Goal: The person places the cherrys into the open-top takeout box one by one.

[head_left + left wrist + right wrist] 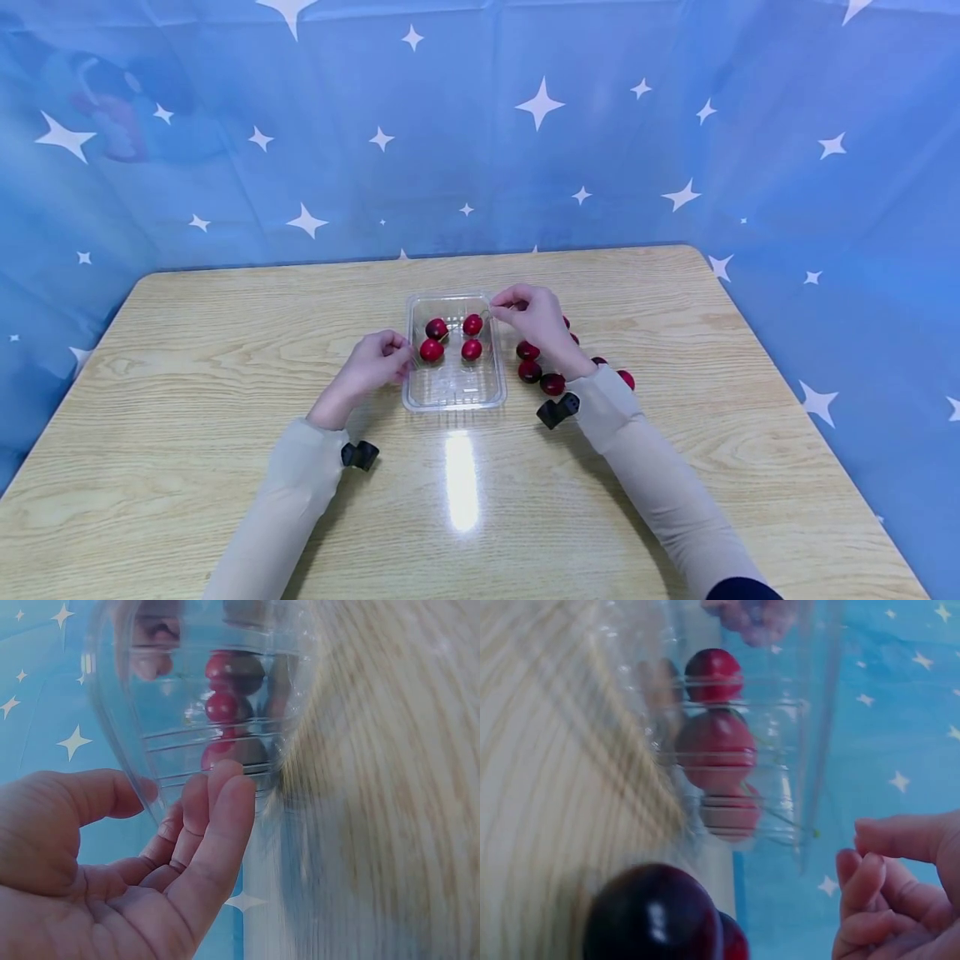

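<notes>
A clear plastic box (453, 406) stands on the table with several red cherries (431, 350) inside, some with thin stems. My left hand (372, 362) pinches its left rim, the thumb at the rim and the other fingers against the outer wall in the left wrist view. Over the right rim, my right hand (536, 317) hovers with bent fingers. In the right wrist view its thumb and fingertips (870, 874) are slightly parted, with nothing between them, beside a green stem end (815, 834) that pokes past the wall. Loose dark red cherries (529, 372) lie below the right hand.
The wooden table (225, 467) extends around the box, with its far edge against a blue star-patterned cloth (480, 150). More loose cherries (626, 379) lie partly hidden by the right wrist and sleeve. Small black cameras (558, 411) are worn on both wrists.
</notes>
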Action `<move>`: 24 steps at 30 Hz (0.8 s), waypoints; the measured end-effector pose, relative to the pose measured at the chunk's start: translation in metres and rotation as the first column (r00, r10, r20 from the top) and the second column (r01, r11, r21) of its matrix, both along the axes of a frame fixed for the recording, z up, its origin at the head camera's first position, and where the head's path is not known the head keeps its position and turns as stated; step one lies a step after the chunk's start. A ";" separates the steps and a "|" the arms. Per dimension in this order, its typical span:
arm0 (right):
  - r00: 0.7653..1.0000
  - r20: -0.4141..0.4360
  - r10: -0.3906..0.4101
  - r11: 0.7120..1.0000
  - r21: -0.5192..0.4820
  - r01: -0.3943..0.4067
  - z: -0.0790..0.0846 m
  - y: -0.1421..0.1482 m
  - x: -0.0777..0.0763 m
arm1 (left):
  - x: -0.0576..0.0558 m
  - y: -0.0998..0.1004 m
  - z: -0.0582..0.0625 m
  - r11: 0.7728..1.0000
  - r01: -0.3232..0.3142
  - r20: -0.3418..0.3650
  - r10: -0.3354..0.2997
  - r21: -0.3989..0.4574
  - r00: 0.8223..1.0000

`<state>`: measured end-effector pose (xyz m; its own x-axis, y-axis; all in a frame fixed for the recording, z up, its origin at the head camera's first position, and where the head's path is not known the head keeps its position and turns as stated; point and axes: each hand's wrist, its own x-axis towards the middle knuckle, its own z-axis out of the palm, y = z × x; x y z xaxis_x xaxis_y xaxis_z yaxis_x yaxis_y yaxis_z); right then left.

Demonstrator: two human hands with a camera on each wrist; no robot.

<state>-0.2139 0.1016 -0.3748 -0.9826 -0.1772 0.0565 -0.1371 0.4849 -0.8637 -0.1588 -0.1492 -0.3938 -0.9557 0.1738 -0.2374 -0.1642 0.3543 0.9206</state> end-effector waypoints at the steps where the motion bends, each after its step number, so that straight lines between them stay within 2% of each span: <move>1: 1.000 -0.001 -0.003 1.000 -0.007 0.003 0.001 0.002 0.000 | 0.000 0.000 0.000 1.000 0.001 -0.002 -0.001 0.001 1.000; 9: 0.998 -0.021 -0.052 0.998 -0.048 0.051 0.010 0.018 0.002 | 0.000 0.000 0.000 1.000 0.004 -0.004 -0.004 0.004 1.000; 16: 0.997 0.037 -0.069 0.994 -0.077 0.072 0.015 0.034 0.003 | 0.001 0.000 0.001 1.000 0.000 0.009 0.000 0.006 1.000; 24: 0.997 0.034 -0.072 0.994 -0.081 0.074 0.016 0.052 0.005 | 0.001 0.001 0.002 1.000 -0.003 0.005 0.003 0.002 1.000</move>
